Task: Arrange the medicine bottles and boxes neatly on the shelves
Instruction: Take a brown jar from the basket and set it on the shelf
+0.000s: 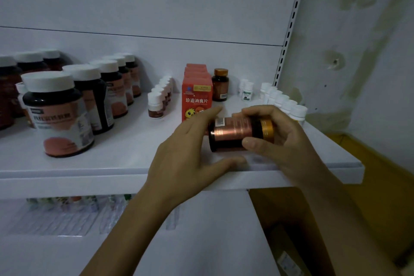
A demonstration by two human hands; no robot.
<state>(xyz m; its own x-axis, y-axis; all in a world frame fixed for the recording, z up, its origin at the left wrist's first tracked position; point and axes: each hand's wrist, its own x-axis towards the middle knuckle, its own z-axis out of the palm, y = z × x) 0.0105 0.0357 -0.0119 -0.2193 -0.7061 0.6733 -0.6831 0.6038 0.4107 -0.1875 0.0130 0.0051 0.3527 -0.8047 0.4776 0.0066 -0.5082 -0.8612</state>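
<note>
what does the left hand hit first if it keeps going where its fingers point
Probably the front orange box, just past the fingertips of the left hand; depth is unclear, so it might miss.

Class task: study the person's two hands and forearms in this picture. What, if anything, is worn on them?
The left hand and right hand are bare: no gloves, and no rings show on the visible fingers. The left forearm and right forearm are uncovered down to the picture's edge, with no sleeve, watch or bracelet in view.
</note>
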